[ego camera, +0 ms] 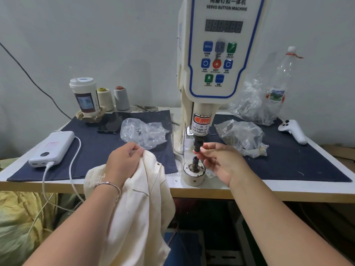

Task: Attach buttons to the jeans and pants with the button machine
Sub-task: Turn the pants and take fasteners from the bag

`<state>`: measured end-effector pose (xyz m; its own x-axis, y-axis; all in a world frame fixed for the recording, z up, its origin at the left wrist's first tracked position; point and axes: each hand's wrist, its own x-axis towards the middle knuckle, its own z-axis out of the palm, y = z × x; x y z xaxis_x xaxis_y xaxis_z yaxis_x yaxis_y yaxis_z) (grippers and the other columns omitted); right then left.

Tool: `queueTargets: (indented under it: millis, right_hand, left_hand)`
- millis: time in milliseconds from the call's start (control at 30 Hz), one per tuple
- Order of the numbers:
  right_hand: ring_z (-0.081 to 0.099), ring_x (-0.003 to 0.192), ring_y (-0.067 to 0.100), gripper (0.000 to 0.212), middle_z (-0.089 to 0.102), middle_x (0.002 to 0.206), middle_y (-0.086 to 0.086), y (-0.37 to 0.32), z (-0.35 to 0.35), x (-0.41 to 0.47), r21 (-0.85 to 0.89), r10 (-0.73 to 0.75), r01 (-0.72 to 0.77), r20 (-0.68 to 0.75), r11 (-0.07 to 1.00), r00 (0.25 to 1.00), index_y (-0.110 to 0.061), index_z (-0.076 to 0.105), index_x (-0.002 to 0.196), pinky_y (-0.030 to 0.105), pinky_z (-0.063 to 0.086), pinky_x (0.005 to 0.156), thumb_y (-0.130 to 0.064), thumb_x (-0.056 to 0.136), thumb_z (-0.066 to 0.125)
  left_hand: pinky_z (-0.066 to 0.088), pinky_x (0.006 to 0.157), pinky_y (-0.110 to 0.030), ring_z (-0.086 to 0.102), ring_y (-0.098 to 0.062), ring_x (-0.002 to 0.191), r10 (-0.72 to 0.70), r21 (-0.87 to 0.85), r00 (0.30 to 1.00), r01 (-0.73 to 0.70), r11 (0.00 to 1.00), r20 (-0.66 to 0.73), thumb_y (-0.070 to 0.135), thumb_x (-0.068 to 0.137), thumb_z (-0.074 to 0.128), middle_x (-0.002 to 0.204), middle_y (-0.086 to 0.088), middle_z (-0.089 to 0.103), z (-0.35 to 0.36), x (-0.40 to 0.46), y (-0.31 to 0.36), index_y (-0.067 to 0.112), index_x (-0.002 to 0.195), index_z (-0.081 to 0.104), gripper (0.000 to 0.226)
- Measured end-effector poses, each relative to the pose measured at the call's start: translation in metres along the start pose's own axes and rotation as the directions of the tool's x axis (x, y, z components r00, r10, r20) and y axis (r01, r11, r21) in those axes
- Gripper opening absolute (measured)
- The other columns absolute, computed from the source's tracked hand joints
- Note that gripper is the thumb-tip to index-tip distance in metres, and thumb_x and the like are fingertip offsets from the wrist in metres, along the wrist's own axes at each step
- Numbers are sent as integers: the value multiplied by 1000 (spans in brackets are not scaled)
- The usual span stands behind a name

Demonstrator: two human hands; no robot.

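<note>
Cream ribbed pants (142,192) in left hand (123,160)

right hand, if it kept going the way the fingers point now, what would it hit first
The right hand points left toward the button machine's black upper punch; its fingertips are already at the punch tip, above the lower die. The punch would likely be met first, though depth is unclear.

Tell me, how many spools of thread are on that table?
2. A cream spool and a grey spool stand side by side at the table's back left, right of the lidded cup. Others may be hidden behind the button machine.
</note>
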<state>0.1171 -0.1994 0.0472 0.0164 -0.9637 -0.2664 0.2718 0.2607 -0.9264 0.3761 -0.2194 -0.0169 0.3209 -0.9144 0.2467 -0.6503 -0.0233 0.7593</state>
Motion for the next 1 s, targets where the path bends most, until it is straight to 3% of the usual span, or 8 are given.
queueTargets:
  millis: [400,633,833,1000]
  right_hand:
    - [70,60,16,15,74,78,17,0,-1,-8,38,5,-5,0,999,1000,-2,66,82,18,51,47,10,85,57]
    - [71,58,18,16,73,76,19,-1,1,-11,188,84,-87,25,978,996,0,62,87,17,51,45,7,88,46]
    - [69,56,17,22,73,80,22,-3,2,-10,190,86,-76,-41,979,995,-5,59,85,17,46,40,9,86,42]
    - [69,60,20,20,73,87,23,0,1,-17,270,85,-80,-8,960,996,-3,59,91,18,48,43,3,83,42]
  left_hand:
    - [38,67,-31,55,-10,72,4,3,1000,-4,1000,-1,29,96,60,64,9,60,1,1,-2,25,77,63,20]
    - [39,66,-31,57,-13,74,18,10,1000,-18,1000,-7,29,96,60,68,6,63,2,1,-2,25,78,63,19]
    - [37,63,-27,56,-10,73,17,10,1000,-17,1000,-12,30,96,60,68,8,63,2,2,-3,26,77,62,20]
    - [38,65,-30,56,-12,72,5,-1,1000,-5,1000,-7,31,96,60,64,9,60,3,3,-4,28,75,61,21]
